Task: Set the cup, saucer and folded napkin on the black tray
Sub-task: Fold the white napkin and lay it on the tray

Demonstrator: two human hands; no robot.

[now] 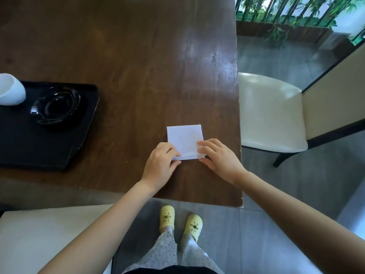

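Folding step in hand, near the right edge of the brown bench. White napkin flat on the wood, already a small square, well apart from the black tray. Left hand curled at the near left corner, fingers pinching that edge; right hand at the near right corner, fingers pressing down on top, thumb under or beside the edge, hard to tell. White cup and dark glass saucer on the tray already, side by side. Next, probably: one more fold or crease, then lift and carry left to the free part of the tray.
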